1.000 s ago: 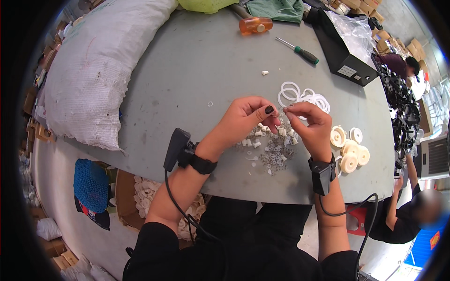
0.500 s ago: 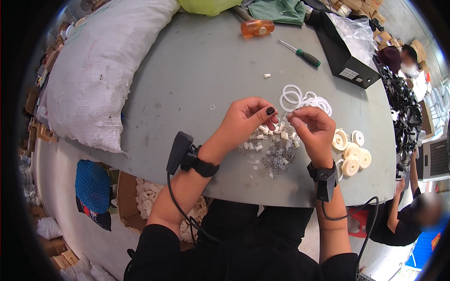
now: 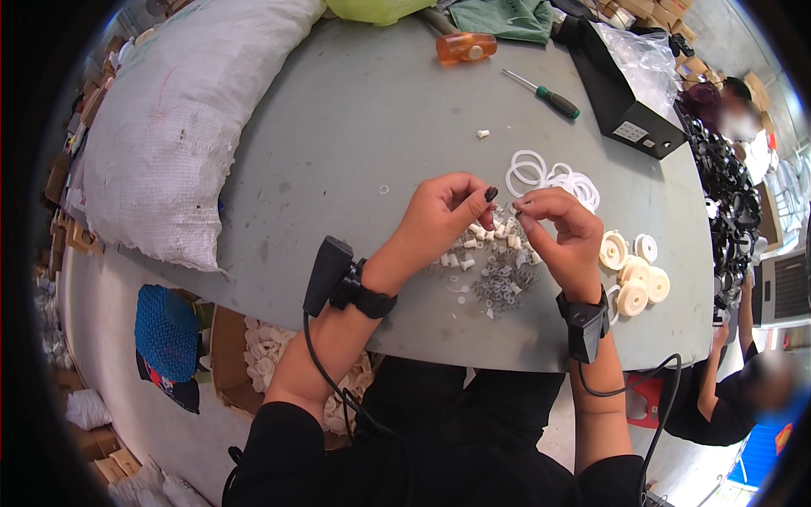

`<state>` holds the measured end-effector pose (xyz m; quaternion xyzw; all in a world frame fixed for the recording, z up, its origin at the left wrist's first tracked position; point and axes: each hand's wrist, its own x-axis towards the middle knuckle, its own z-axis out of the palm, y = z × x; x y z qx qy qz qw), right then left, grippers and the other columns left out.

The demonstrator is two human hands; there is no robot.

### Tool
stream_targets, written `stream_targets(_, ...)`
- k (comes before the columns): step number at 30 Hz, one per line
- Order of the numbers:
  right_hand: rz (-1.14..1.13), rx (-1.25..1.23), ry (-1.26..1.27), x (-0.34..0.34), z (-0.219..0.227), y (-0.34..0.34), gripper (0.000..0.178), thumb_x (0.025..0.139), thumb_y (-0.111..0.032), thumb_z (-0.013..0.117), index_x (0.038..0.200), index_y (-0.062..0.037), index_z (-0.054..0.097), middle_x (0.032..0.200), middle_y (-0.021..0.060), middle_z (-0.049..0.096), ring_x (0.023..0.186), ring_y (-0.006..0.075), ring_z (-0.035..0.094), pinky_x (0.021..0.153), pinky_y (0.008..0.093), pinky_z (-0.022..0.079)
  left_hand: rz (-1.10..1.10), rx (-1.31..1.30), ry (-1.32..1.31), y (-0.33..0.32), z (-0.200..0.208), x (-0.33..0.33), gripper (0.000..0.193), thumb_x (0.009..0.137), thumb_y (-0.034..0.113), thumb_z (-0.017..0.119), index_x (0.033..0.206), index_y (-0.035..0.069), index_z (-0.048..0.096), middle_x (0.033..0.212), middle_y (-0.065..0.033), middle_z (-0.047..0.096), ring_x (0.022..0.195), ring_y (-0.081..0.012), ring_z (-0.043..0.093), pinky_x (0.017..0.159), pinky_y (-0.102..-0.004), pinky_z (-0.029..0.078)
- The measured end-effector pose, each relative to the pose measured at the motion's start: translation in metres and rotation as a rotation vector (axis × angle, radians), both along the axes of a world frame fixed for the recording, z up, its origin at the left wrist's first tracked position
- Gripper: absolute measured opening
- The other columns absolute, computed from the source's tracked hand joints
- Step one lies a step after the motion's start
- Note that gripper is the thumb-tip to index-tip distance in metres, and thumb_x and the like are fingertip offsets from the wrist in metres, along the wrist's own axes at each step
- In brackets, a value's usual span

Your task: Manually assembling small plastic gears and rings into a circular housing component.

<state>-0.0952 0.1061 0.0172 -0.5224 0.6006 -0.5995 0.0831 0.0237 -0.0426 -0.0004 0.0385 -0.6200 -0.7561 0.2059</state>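
Note:
Above a pile of small parts, my left hand (image 3: 448, 209) and my right hand (image 3: 568, 230) face each other, fingertips a short gap apart. Thumb and fingers are pinched together on both; whatever they hold is too small to make out. Beneath them lie several small white plastic plugs (image 3: 466, 264), mixed with tiny grey and clear pieces (image 3: 500, 287). White rings (image 3: 577, 188) lie just beyond my right hand. To its right are several cream plastic wheels (image 3: 632, 297). One white plug (image 3: 482, 133) stands apart, farther back on the grey table (image 3: 329, 144).
A large white woven sack (image 3: 160, 144) fills the table's left side. At the back are an orange bottle-shaped object (image 3: 466, 48), a green-handled screwdriver (image 3: 553, 101) and a black box (image 3: 629, 118). A carton of cream parts (image 3: 266, 355) stands below the front edge. People are at the right.
My right fingertips have shifted slightly left and up, with the fingers straighter. My left hand stays nearly in place, its thumb tip a little higher. The pile looks the same.

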Motion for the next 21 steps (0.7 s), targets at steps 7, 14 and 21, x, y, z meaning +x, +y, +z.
stream_targets(7,-0.001,0.026,0.092,0.0046,0.0082,-0.0004,0.017,0.069,0.007,0.063,0.084,-0.0008,0.064,0.088,0.0079,0.064,0.076,0.0141,0.059,0.067,0.0239,0.046,0.041,-0.021,-0.060,-0.0004,0.0009,-0.0001,0.027,0.092,0.023,0.052,0.082,-0.001,0.057,0.070,-0.0034,0.059,0.068,-0.0110,0.058,0.067,-0.0238,0.045)
stream_targets(14,-0.046,0.055,0.109,0.0053,0.0086,-0.0004,0.016,0.069,0.004,0.065,0.085,-0.0006,0.064,0.084,0.0063,0.064,0.071,0.0126,0.059,0.065,0.0232,0.047,0.055,0.024,-0.025,0.0002,0.0002,-0.0008,0.025,0.090,0.022,0.055,0.082,-0.001,0.057,0.072,-0.0043,0.060,0.069,-0.0118,0.058,0.068,-0.0247,0.046)
stream_targets(21,-0.053,0.084,0.078,0.0081,0.0069,-0.0006,0.017,0.070,0.001,0.066,0.087,-0.0010,0.065,0.081,0.0057,0.064,0.070,0.0117,0.060,0.063,0.0224,0.046,0.067,0.092,-0.010,0.0013,0.0016,0.0003,0.023,0.087,0.021,0.060,0.091,-0.002,0.059,0.078,-0.0068,0.062,0.070,-0.0123,0.059,0.068,-0.0241,0.047)
